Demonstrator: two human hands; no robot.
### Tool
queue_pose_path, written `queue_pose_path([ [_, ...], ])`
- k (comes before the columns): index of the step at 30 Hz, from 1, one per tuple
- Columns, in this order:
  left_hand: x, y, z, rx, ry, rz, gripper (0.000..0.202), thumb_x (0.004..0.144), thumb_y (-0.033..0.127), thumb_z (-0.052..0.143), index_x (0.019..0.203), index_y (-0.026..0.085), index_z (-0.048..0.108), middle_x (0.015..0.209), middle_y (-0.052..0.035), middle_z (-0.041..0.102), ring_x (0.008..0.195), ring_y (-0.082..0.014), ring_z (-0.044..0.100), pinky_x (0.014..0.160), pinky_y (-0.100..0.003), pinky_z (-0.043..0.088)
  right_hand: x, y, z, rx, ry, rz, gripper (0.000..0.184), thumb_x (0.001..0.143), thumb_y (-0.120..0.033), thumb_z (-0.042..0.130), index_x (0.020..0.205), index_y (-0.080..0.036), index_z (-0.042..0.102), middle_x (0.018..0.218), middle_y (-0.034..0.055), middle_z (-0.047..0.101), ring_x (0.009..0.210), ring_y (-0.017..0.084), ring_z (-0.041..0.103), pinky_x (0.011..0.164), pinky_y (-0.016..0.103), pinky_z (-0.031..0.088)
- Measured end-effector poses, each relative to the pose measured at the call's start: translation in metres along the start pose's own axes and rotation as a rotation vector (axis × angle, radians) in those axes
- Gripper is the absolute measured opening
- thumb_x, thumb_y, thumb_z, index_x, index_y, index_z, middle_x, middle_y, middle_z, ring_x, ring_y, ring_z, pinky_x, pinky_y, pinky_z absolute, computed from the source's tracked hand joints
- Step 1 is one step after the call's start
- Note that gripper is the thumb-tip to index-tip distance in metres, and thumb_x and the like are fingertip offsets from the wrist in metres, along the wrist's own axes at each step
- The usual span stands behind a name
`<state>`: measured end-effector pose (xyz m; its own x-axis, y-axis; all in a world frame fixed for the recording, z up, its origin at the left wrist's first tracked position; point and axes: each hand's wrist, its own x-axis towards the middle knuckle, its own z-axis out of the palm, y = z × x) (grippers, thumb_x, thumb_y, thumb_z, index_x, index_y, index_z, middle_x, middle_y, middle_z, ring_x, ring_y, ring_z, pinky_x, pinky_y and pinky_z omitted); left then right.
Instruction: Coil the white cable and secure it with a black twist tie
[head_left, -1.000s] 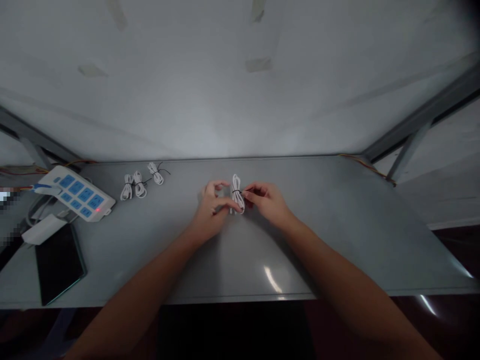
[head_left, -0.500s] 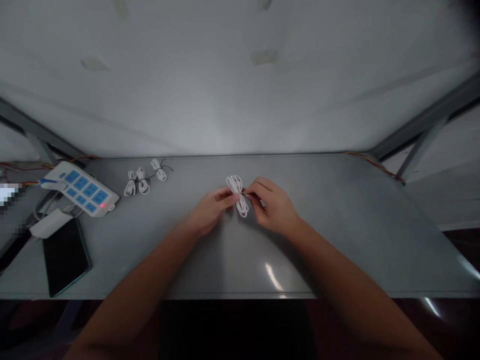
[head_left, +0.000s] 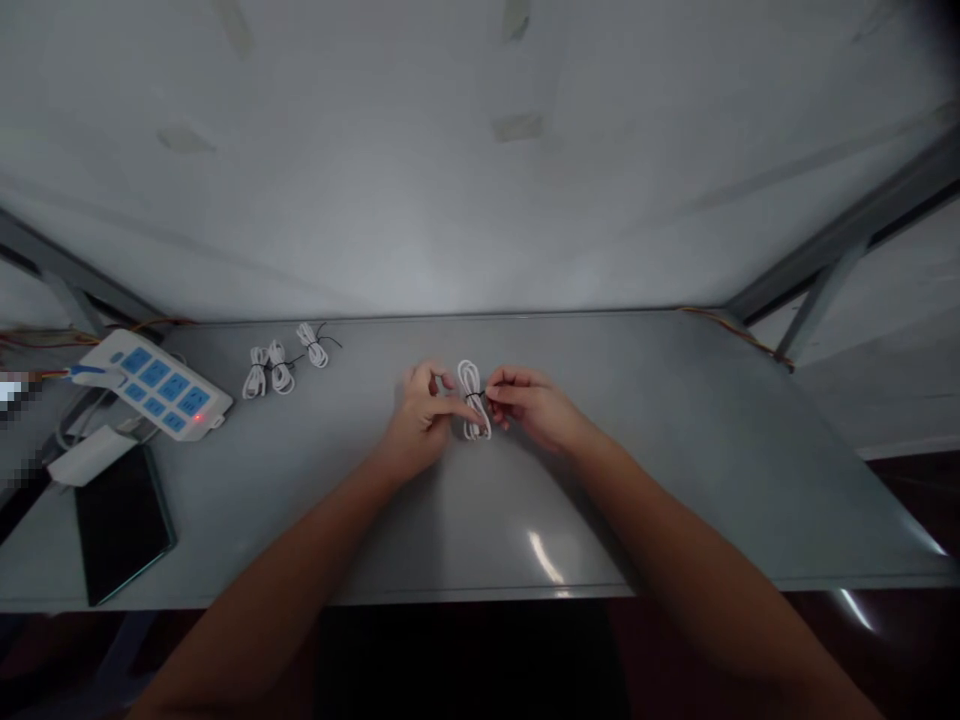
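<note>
A coiled white cable (head_left: 472, 398) with a thin black tie round its middle sits between my two hands over the grey table (head_left: 675, 440). My left hand (head_left: 420, 415) pinches the bundle from the left with thumb and forefinger. From the right, my right hand (head_left: 529, 405) has its fingertips closed on the black tie at the bundle's waist. Both hands rest low, near the tabletop.
Three tied white cable bundles (head_left: 281, 365) lie at the back left. A white power strip (head_left: 154, 390) with blue sockets and a red light, a white adapter (head_left: 90, 457) and a dark tablet (head_left: 120, 525) sit at the left edge. A metal frame leg (head_left: 817, 290) stands at the right.
The bundle was tilted and turned between my fingers half a second ago; now it stands upright again. Both hands stayed on it at the table's middle.
</note>
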<state>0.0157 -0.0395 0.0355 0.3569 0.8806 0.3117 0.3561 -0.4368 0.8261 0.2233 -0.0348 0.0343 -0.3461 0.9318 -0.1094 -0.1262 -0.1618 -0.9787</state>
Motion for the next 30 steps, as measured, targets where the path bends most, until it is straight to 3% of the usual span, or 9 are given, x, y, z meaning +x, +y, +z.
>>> queue_pose_path([
  [4,0.004,-0.002,-0.003,-0.197,-0.178,-0.152,0.032,0.092,0.031,0.054,0.087,0.026,0.084,0.078,-0.0046,0.048,0.075,-0.0198,0.046,0.076,-0.034,0.043,-0.004,-0.003,0.002,-0.312,0.069,-0.197,0.018,0.089,-0.036,0.063,0.079,-0.022,0.059,0.069,-0.0008,0.058,0.063,0.015,0.052,0.061,0.030,0.043],
  [7,0.007,-0.003,-0.002,-0.546,-0.305,-0.491,0.051,0.095,0.055,0.046,0.088,0.020,0.082,0.058,0.0001,0.039,0.052,-0.0135,0.029,0.051,-0.027,0.029,-0.010,-0.006,0.007,-0.629,0.138,-0.400,0.013,0.095,-0.027,0.055,0.084,-0.023,0.058,0.077,0.0013,0.060,0.071,0.017,0.054,0.065,0.031,0.043],
  [9,0.008,-0.004,-0.002,-0.797,-0.343,-0.727,0.070,0.095,0.069,0.035,0.086,0.016,0.079,0.053,0.0012,0.039,0.044,-0.0108,0.021,0.044,-0.026,0.021,-0.014,-0.009,0.011,-0.779,0.114,-0.547,0.012,0.097,-0.021,0.051,0.086,-0.022,0.057,0.079,0.0024,0.059,0.074,0.018,0.053,0.068,0.032,0.043],
  [13,0.010,-0.001,-0.003,-1.055,-0.355,-0.960,0.072,0.095,0.073,0.039,0.080,0.012,0.075,0.058,-0.0049,0.056,0.042,-0.0088,0.034,0.042,-0.024,0.029,-0.020,-0.018,0.016,-0.960,-0.033,-0.713,0.016,0.095,-0.012,0.046,0.087,-0.022,0.055,0.083,0.0049,0.057,0.078,0.020,0.052,0.070,0.033,0.043],
  [15,0.009,0.002,-0.002,-1.095,-0.326,-0.960,0.052,0.091,0.062,0.060,0.078,0.013,0.074,0.068,-0.0074,0.064,0.050,-0.0103,0.048,0.049,-0.024,0.040,-0.021,-0.021,0.015,-1.031,-0.073,-0.724,0.018,0.091,-0.008,0.047,0.087,-0.022,0.056,0.085,0.0061,0.058,0.081,0.022,0.052,0.072,0.034,0.043],
  [18,0.007,0.004,0.003,-1.054,-0.234,-0.764,0.020,0.080,0.034,0.082,0.085,0.015,0.076,0.085,-0.0077,0.071,0.073,-0.0140,0.062,0.071,-0.026,0.050,-0.018,-0.017,0.011,-1.020,-0.036,-0.708,0.017,0.090,-0.008,0.049,0.089,-0.022,0.057,0.088,0.0069,0.061,0.083,0.023,0.054,0.075,0.035,0.044],
  [22,0.006,-0.003,0.010,-0.796,-0.095,-0.533,0.027,0.077,0.028,0.085,0.101,0.016,0.079,0.095,-0.0070,0.074,0.085,-0.0159,0.063,0.079,-0.027,0.047,-0.007,0.002,0.006,-0.847,0.099,-0.558,0.011,0.093,-0.014,0.051,0.088,-0.022,0.057,0.082,0.0029,0.062,0.075,0.019,0.055,0.069,0.031,0.043],
  [26,0.009,-0.013,0.013,-0.570,-0.014,-0.518,0.033,0.079,0.029,0.083,0.110,0.017,0.078,0.091,-0.0059,0.075,0.080,-0.0168,0.065,0.076,-0.028,0.048,0.007,0.021,0.004,-0.810,0.153,-0.447,0.010,0.094,-0.019,0.054,0.084,-0.022,0.056,0.077,0.0009,0.062,0.070,0.017,0.056,0.067,0.029,0.044],
  [30,0.016,-0.020,0.013,-0.504,0.165,-0.534,0.034,0.082,0.022,0.079,0.115,0.020,0.075,0.101,-0.0075,0.078,0.093,-0.0208,0.070,0.088,-0.032,0.051,0.018,0.031,-0.008,-0.955,0.228,-0.517,0.013,0.098,-0.025,0.051,0.103,-0.019,0.062,0.100,0.0114,0.069,0.095,0.025,0.063,0.088,0.042,0.052],
])
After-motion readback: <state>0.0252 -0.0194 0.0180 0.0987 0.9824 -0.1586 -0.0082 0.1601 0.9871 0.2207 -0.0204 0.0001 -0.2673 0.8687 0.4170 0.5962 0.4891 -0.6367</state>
